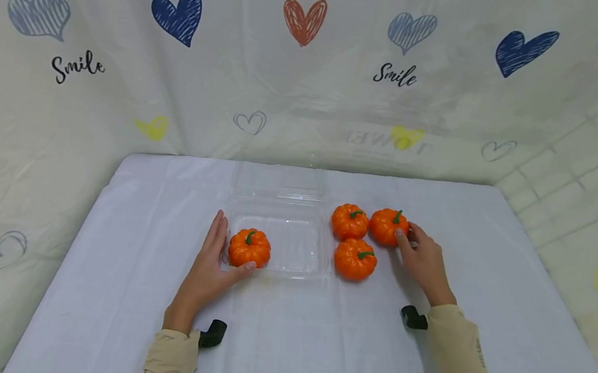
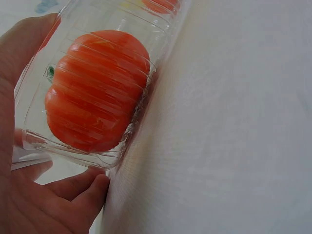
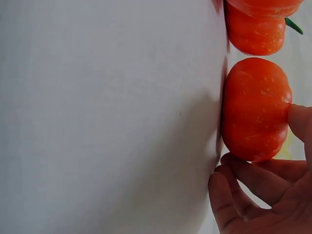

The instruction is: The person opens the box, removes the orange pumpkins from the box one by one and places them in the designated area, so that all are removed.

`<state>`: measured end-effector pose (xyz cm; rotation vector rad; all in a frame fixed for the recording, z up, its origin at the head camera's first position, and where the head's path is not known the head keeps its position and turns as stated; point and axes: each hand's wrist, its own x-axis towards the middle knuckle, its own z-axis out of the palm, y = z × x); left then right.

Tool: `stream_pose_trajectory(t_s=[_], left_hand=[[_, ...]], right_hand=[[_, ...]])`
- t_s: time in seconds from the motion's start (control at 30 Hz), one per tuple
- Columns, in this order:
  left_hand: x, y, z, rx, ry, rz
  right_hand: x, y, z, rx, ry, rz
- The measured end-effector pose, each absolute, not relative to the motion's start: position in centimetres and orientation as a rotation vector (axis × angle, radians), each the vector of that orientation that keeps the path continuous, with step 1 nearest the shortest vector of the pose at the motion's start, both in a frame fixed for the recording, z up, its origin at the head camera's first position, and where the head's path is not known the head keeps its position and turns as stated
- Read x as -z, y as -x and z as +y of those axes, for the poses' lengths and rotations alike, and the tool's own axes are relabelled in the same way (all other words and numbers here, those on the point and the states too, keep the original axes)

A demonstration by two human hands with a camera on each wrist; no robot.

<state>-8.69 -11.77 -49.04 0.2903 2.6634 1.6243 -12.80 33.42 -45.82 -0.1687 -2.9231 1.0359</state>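
A clear plastic clamshell container [image 1: 295,246] lies with its lid [image 1: 279,182] folded back. One small orange pumpkin [image 1: 249,248] with a green stem sits inside at the left end. My left hand [image 1: 208,277] holds the container's near left corner, thumb over the front rim and fingers along the left side. In the left wrist view the pumpkin [image 2: 100,92] shows through the ribbed wall. My right hand [image 1: 423,261] grips the rightmost pumpkin [image 1: 387,227] between thumb and fingers. This pumpkin [image 3: 256,109] appears to rest on the table in the right wrist view.
Two more pumpkins, one at the back [image 1: 349,221] and one nearer [image 1: 354,260], stand just right of the container. A white cloth covers the table [image 1: 277,343]. Behind it hangs a curtain [image 1: 203,90] printed with hearts and words.
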Motion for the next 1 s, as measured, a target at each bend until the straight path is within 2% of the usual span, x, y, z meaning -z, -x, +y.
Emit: stream_pose_trajectory(t_s=[0.6,1.0], left_hand=[[48.7,8.6,-11.9,-1.63,-0.298,2.649],[48.7,8.6,-11.9,-1.626,-0.294,2.641]], right_hand=[[45.3,12.5,32.1,-1.121,0.306,-2.856],[42.0,11.5,30.1,-1.281,0.224,-2.759]])
